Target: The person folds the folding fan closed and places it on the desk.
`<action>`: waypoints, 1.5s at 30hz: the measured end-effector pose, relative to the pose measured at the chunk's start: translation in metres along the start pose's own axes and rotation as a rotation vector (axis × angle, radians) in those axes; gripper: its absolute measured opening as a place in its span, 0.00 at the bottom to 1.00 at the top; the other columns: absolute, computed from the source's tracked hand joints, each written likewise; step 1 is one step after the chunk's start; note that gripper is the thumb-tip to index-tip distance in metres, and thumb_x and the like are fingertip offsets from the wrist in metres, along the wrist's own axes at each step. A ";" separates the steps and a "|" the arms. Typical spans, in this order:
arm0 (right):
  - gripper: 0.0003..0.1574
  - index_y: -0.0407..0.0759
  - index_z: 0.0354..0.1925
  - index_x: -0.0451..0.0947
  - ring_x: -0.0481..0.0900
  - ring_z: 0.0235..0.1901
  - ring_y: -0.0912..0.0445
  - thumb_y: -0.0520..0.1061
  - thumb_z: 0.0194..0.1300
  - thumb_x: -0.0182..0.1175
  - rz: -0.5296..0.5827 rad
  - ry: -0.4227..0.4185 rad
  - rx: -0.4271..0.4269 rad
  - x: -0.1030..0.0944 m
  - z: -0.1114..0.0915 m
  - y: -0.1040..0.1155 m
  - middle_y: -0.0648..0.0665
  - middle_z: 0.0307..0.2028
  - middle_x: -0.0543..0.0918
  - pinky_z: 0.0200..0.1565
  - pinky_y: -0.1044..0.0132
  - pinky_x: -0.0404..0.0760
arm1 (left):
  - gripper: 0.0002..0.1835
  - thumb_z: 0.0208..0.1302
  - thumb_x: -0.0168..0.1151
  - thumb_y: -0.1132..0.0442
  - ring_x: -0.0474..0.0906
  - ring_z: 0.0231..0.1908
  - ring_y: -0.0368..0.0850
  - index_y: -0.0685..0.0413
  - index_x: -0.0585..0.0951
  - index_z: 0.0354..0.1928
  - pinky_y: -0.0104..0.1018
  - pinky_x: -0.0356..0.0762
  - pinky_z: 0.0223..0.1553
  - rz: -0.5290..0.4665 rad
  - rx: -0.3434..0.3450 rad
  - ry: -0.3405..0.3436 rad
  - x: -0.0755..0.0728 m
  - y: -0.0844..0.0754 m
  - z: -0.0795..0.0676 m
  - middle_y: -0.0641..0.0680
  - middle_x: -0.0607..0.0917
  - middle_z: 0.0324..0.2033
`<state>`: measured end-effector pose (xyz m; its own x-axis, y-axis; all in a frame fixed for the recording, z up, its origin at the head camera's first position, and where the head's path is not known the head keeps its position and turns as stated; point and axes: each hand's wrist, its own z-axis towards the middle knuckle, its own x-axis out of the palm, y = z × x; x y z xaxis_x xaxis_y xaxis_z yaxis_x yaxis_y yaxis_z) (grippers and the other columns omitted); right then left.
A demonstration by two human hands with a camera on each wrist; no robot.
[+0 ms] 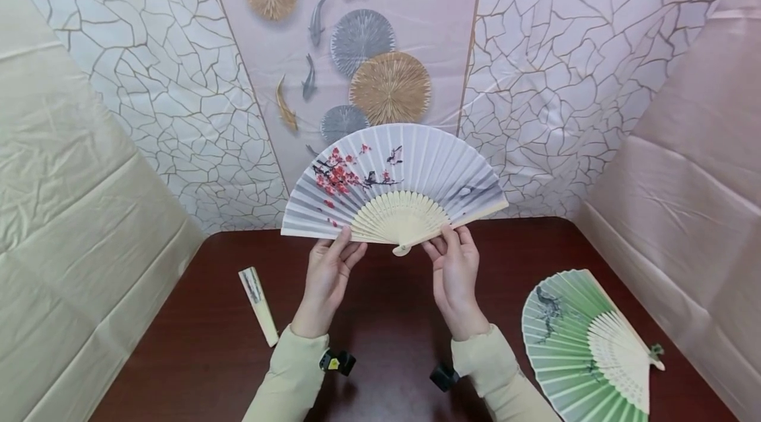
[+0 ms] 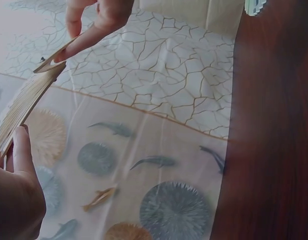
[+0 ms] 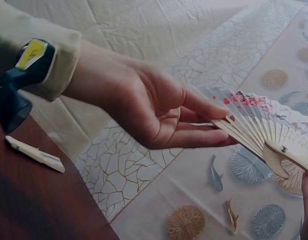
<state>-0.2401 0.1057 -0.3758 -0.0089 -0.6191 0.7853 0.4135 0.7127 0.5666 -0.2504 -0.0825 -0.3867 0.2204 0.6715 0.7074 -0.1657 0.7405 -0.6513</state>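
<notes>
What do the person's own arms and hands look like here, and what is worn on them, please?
The left hand and right hand are ungloved. Pale cream sleeves end near the wrists. Each wrist bears a small black device; the left one has a yellow label.

We find the head view bright and evenly lit, the fan [image 1: 431,161] sharp and soft shadows darkening the table [image 1: 184,362]. Both wrist views look dimmer to us; in the left, the cloth [image 2: 158,70] pales at upper left and the table blurs.

White folding fan [image 1: 440,164], spread wide, pivot end [image 1: 401,250] down, held aloft; red blossoms [image 1: 337,177] printed on left.
</notes>
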 end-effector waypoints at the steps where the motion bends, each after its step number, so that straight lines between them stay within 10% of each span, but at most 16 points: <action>1: 0.13 0.30 0.50 0.68 0.82 0.36 0.51 0.35 0.69 0.50 -0.002 0.017 0.003 -0.001 0.000 0.000 0.36 0.42 0.80 0.42 0.57 0.81 | 0.09 0.65 0.57 0.67 0.82 0.39 0.47 0.59 0.80 0.46 0.42 0.78 0.45 0.003 0.000 0.002 0.000 -0.002 0.000 0.59 0.83 0.42; 45: 0.16 0.35 0.53 0.67 0.80 0.41 0.51 0.37 0.69 0.52 -0.062 0.162 0.109 -0.013 -0.004 0.000 0.39 0.47 0.78 0.48 0.54 0.77 | 0.22 0.65 0.56 0.68 0.79 0.46 0.50 0.64 0.68 0.60 0.45 0.75 0.49 0.117 -0.019 0.090 -0.011 -0.014 0.000 0.62 0.78 0.51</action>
<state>-0.2366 0.1124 -0.3871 0.1189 -0.7017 0.7025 0.3154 0.6976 0.6434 -0.2501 -0.1000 -0.3856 0.2865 0.7476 0.5991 -0.1777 0.6560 -0.7336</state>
